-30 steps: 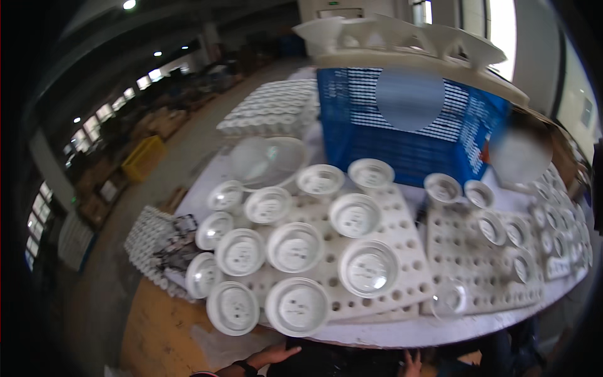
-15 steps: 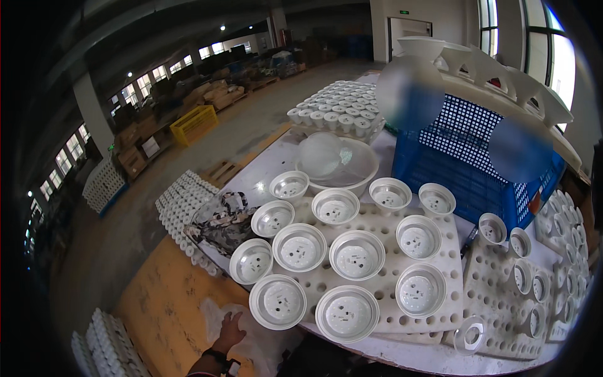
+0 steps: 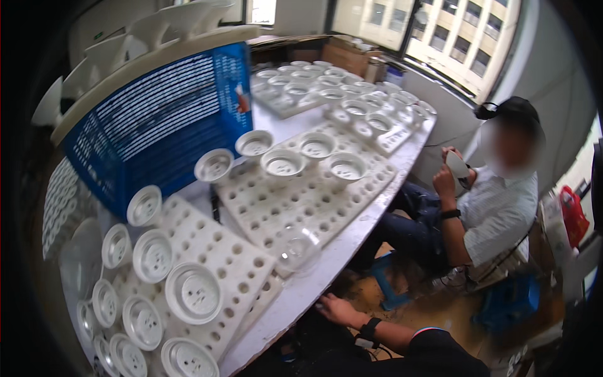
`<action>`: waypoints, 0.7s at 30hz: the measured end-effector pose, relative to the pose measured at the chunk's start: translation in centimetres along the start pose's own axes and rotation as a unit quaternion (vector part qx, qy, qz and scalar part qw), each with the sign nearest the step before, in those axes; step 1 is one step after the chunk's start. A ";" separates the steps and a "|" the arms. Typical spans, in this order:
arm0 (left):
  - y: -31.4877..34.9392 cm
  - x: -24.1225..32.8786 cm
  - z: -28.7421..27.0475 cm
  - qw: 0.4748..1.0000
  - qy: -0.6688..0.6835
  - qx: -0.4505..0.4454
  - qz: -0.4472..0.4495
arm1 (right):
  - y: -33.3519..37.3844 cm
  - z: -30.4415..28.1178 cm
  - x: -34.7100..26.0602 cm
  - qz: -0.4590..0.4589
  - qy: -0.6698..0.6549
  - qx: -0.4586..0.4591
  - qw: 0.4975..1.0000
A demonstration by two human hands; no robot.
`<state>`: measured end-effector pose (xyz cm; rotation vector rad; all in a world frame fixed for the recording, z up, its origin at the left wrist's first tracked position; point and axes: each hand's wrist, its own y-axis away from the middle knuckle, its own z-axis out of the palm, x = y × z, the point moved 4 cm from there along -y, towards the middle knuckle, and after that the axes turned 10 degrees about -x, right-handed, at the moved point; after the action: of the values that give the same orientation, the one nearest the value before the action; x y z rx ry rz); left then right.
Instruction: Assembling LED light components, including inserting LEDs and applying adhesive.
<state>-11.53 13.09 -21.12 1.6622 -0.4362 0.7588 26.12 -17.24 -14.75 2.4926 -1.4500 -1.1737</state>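
My right hand is low beside the table's front edge, its forearm with a black wristband entering from the lower right. Its fingers look loosely apart, and I see nothing in them, though they are small and slightly blurred. My left hand is out of view. Closest on the table, several white round lamp cups with small parts inside stand on a white foam board full of holes. A second holed board bears more cups. A clear plastic cover lies near the table's edge, close to my right hand.
A blue crate stands at the back left, with white funnel-shaped shades on a board above it. More cups fill the far boards. At the right, a seated person holds a white shade. Blue stools stand on the floor.
The view has swung far to the right. The hand over the clear plastic bag at the table's left has left view; my right hand and the seated person are now visible.
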 end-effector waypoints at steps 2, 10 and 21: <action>-0.6 3.8 1.7 0.999 -0.032 0.031 0.005 | 1.8 -0.6 0.0 -0.006 -0.010 0.008 1.000; 2.0 17.1 4.6 0.936 -0.333 0.019 -0.110 | 5.3 -1.6 1.2 0.069 -0.134 -0.008 0.989; -0.8 15.5 6.4 0.903 -0.420 -0.027 -0.081 | -0.4 -18.3 -5.9 -0.116 -0.250 0.270 0.923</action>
<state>1.68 8.93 -11.58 1.8899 -0.8902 -0.1422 36.01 -18.55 1.65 2.9288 -1.8441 -1.7655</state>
